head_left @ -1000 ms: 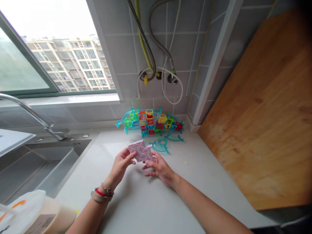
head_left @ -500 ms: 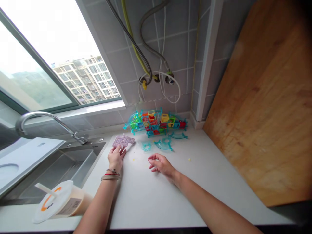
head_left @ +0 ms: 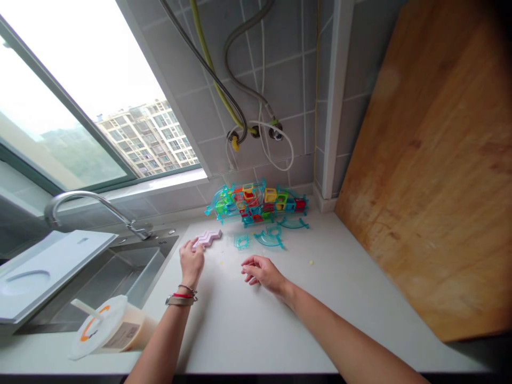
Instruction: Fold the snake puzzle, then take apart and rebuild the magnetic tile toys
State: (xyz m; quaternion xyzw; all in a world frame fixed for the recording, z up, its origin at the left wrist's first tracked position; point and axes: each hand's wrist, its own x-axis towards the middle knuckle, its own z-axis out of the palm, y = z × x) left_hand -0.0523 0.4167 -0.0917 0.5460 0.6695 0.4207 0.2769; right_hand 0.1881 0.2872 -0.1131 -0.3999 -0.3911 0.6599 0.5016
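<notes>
My left hand (head_left: 192, 261) pinches the near end of a lilac zigzag-shaped piece (head_left: 208, 238), low over the white counter beside the sink. Its fingers cover that end, and I cannot tell whether the piece rests on the surface. With fingers loosely bent and apart, my right hand (head_left: 262, 273) hovers over or rests on the middle of the counter, nothing in it. Beyond it lie clear blue curved track pieces (head_left: 269, 239) and a small clear blue square piece (head_left: 241, 242). Against the wall stands a pile of colourful plastic toy blocks and frames (head_left: 256, 202).
To the left are a sink (head_left: 120, 277) with a white board (head_left: 52, 266) across it, a chrome faucet (head_left: 96, 198) and a lidded drink cup (head_left: 112, 328) near my left forearm. A large wooden board (head_left: 432, 176) leans at the right. Hoses (head_left: 218, 74) hang on the wall.
The lilac piece went from a broad face with several zigzag rows to a narrow zigzag edge as my left hand turned it. My right hand has barely moved. The view shifted slightly.
</notes>
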